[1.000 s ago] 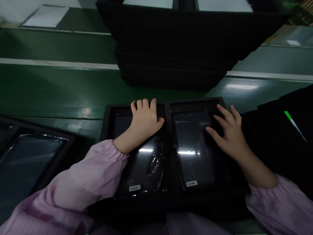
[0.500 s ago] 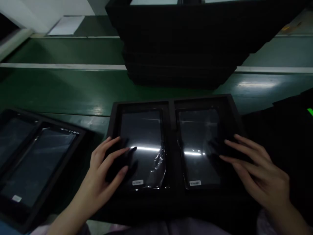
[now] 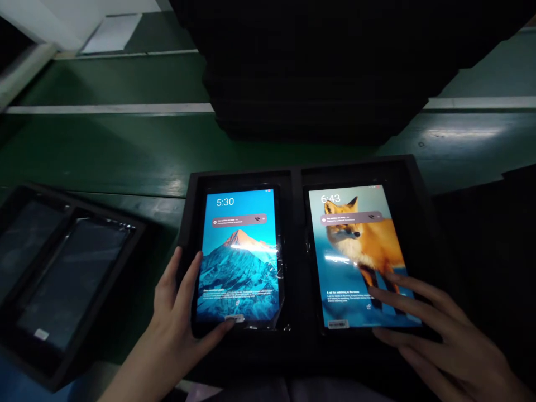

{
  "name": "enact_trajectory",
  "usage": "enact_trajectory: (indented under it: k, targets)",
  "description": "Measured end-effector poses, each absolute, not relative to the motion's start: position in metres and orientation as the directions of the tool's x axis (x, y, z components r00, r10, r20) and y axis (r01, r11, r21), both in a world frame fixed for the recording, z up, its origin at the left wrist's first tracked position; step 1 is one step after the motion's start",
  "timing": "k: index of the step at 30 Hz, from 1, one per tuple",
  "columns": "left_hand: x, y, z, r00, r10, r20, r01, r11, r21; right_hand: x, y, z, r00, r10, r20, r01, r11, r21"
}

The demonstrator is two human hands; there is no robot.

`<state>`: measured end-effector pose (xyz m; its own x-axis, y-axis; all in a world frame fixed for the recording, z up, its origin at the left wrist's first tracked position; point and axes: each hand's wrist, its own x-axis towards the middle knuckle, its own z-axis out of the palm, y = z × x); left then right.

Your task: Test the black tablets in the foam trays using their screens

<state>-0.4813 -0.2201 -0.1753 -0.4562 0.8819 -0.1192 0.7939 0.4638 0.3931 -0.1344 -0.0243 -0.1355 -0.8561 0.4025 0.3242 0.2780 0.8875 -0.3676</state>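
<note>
Two tablets lie side by side in a black two-compartment tray (image 3: 296, 223). The left tablet (image 3: 239, 257) is lit with a snowy mountain and 5:30. On the right tablet (image 3: 355, 262) a fox picture and 6:43 glow. Each carries a small barcode label near its bottom edge, and clear film shows around the left one. My left hand (image 3: 173, 310) is spread along the left tablet's left side, thumb at its label. Over the lower right part of the right tablet, my right hand (image 3: 444, 329) rests or hovers with fingers apart; contact is unclear.
At the left a second black tray (image 3: 121, 251) holds dark-screened tablets (image 3: 75, 279). A tall stack of black trays (image 3: 326, 72) stands behind on the green bench (image 3: 104, 145). A paper (image 3: 113, 33) lies at the back left. Dark material (image 3: 494, 223) fills the right side.
Both tablet screens have gone from dark to lit. My left thumb has moved down to the left tablet's label. My right hand has shifted lower, over the right tablet's corner.
</note>
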Motion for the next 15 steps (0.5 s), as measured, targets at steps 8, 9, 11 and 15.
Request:
enact_trajectory:
  k: [8, 9, 11, 15]
  targets:
    - [-0.498, -0.206, -0.189, -0.551, 0.835, 0.009, 0.76, 0.497, 0.418, -0.134, -0.025, -0.15, -0.802, 0.47, 0.367, 0.407, 0.881, -0.24]
    - [-0.499, -0.207, -0.189, -0.54, 0.842, 0.006, 0.763, 0.486, 0.425, -0.134, -0.026, -0.152, -0.758, 0.523, 0.391, 0.477, 0.852, -0.216]
    - [-0.501, -0.209, -0.189, -0.53, 0.848, -0.016, 0.763, 0.486, 0.427, -0.133, -0.026, -0.155, -0.67, 0.614, 0.417, 0.583, 0.783, -0.216]
    - [-0.502, -0.212, -0.19, -0.531, 0.846, -0.036, 0.759, 0.495, 0.423, -0.129, -0.027, -0.155, -0.709, 0.58, 0.402, 0.513, 0.815, -0.27]
